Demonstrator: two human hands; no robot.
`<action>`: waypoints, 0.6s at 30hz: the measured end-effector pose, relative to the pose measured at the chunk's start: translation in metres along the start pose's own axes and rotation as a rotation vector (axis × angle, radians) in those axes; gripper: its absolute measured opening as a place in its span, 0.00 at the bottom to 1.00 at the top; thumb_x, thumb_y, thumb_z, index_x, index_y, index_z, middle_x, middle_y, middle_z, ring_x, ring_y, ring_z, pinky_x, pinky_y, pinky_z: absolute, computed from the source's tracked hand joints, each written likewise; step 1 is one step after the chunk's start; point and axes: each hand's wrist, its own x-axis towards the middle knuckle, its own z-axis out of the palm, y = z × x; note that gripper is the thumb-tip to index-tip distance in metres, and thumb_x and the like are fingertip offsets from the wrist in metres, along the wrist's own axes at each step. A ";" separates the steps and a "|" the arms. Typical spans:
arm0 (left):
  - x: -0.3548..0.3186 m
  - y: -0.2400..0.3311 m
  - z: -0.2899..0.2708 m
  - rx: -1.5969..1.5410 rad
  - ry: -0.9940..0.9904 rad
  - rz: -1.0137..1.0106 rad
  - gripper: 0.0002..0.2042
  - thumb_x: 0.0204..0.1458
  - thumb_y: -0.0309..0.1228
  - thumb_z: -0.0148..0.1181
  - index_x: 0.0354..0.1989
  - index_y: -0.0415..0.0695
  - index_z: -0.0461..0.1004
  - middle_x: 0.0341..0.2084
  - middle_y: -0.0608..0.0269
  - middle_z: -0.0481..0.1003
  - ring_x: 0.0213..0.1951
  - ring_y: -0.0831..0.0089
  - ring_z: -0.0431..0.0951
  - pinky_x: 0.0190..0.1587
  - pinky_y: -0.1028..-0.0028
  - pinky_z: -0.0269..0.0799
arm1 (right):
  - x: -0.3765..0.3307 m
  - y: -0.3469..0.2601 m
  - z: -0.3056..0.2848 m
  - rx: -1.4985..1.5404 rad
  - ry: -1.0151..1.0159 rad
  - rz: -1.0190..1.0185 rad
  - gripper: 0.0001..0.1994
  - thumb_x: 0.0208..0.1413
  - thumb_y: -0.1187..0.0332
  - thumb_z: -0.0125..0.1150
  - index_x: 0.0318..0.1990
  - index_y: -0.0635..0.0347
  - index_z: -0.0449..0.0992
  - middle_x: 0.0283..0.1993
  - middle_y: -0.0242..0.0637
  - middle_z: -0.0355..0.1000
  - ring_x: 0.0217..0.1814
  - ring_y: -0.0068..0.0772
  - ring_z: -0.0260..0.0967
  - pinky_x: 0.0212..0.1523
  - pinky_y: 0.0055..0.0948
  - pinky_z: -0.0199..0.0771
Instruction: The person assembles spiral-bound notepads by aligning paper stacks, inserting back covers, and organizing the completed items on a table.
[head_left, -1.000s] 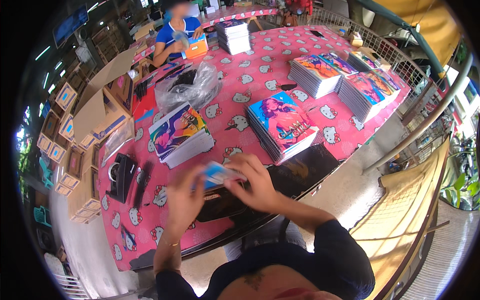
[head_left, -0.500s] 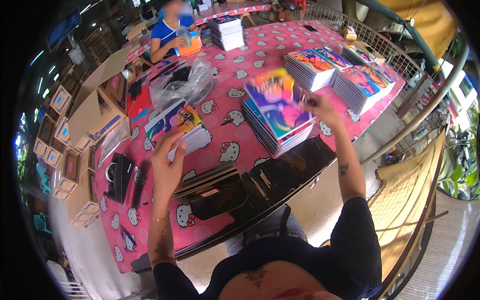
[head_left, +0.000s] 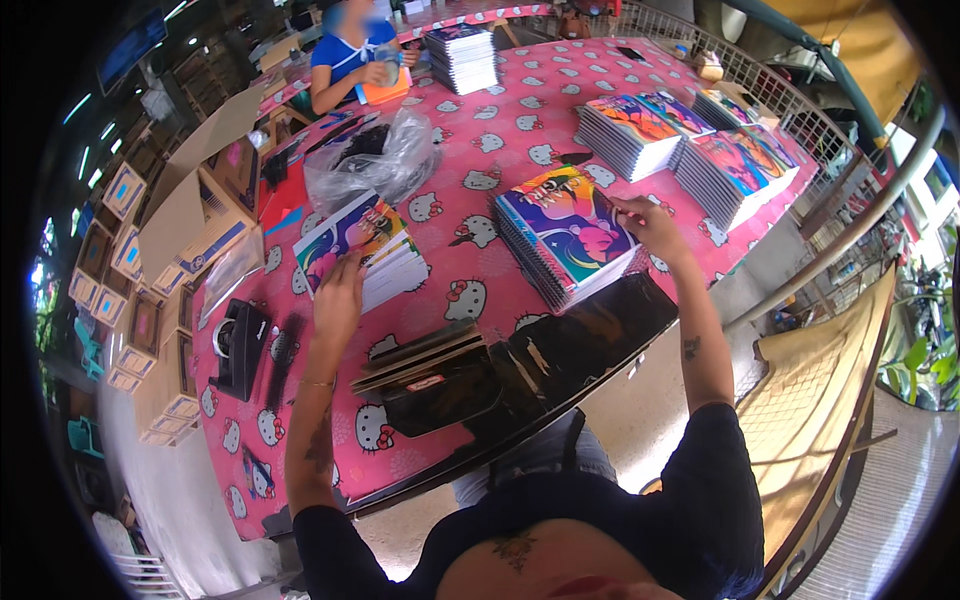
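Note:
In front of me on the right stands a stack of spiral notebooks (head_left: 568,228) with purple, yellow and pink covers, its coil side facing left. My right hand (head_left: 648,222) pinches the right edge of the top notebook, which lies flat on the pile. To the left is a fanned stack of colourful covers and white pages (head_left: 385,262), with no coil that I can see. My left hand (head_left: 338,292) has its fingers closed at the near edge of the top cover there; the thumb is partly hidden.
A black machine (head_left: 445,385) sits at the table's near edge, a black tape dispenser (head_left: 240,350) at its left. Clear plastic bag (head_left: 375,165), cardboard boxes (head_left: 205,215) and more notebook stacks (head_left: 735,175) surround the work area. Across the table, a person in blue (head_left: 350,60) handles orange sheets.
The notebook in my right hand has come down from a tilted, raised position onto the stack. My left hand has lowered onto the fanned stack, its fingers closing at the cover's edge.

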 end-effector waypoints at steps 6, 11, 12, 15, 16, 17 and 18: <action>-0.014 -0.026 0.020 0.277 0.130 0.142 0.18 0.59 0.27 0.57 0.58 0.41 0.73 0.55 0.48 0.75 0.56 0.49 0.75 0.58 0.58 0.72 | -0.026 -0.086 0.040 -0.420 0.363 -0.293 0.31 0.56 0.48 0.64 0.60 0.62 0.74 0.59 0.51 0.71 0.63 0.52 0.68 0.63 0.47 0.69; 0.016 -0.005 -0.006 0.189 -0.013 0.114 0.15 0.60 0.27 0.56 0.55 0.39 0.75 0.55 0.47 0.75 0.56 0.49 0.75 0.57 0.57 0.72 | -0.060 -0.105 0.090 -0.493 0.094 -0.341 0.31 0.63 0.48 0.53 0.69 0.56 0.65 0.70 0.43 0.63 0.76 0.43 0.55 0.74 0.64 0.42; 0.022 -0.001 -0.008 0.217 0.034 0.194 0.15 0.61 0.27 0.55 0.55 0.38 0.75 0.56 0.45 0.74 0.56 0.48 0.75 0.57 0.56 0.72 | -0.060 -0.105 0.088 -0.501 0.078 -0.327 0.31 0.64 0.49 0.52 0.69 0.56 0.64 0.70 0.43 0.63 0.76 0.42 0.55 0.74 0.64 0.42; 0.013 -0.017 0.001 0.044 -0.064 0.085 0.16 0.60 0.27 0.57 0.55 0.35 0.74 0.55 0.41 0.74 0.56 0.43 0.75 0.56 0.55 0.72 | -0.065 -0.119 0.087 -0.419 0.147 -0.338 0.31 0.62 0.50 0.57 0.69 0.53 0.64 0.70 0.43 0.62 0.77 0.44 0.53 0.74 0.62 0.45; 0.009 -0.024 0.002 0.054 -0.032 0.103 0.16 0.60 0.26 0.57 0.55 0.35 0.73 0.55 0.40 0.75 0.55 0.42 0.75 0.56 0.54 0.72 | -0.066 -0.128 0.087 -0.377 0.162 -0.353 0.32 0.61 0.50 0.58 0.69 0.52 0.63 0.70 0.43 0.62 0.77 0.44 0.52 0.74 0.61 0.46; 0.005 -0.032 -0.001 0.009 -0.029 0.119 0.16 0.59 0.25 0.58 0.55 0.36 0.74 0.53 0.40 0.75 0.53 0.42 0.76 0.55 0.55 0.73 | -0.068 -0.140 0.088 -0.272 0.154 -0.372 0.31 0.59 0.53 0.64 0.67 0.53 0.67 0.68 0.43 0.63 0.77 0.46 0.54 0.74 0.60 0.48; 0.008 -0.040 -0.001 -0.031 -0.025 0.131 0.16 0.58 0.24 0.59 0.55 0.37 0.74 0.51 0.40 0.76 0.51 0.41 0.77 0.53 0.55 0.73 | -0.070 -0.147 0.084 -0.237 0.159 -0.383 0.29 0.58 0.54 0.65 0.65 0.53 0.69 0.68 0.43 0.64 0.76 0.46 0.55 0.73 0.59 0.49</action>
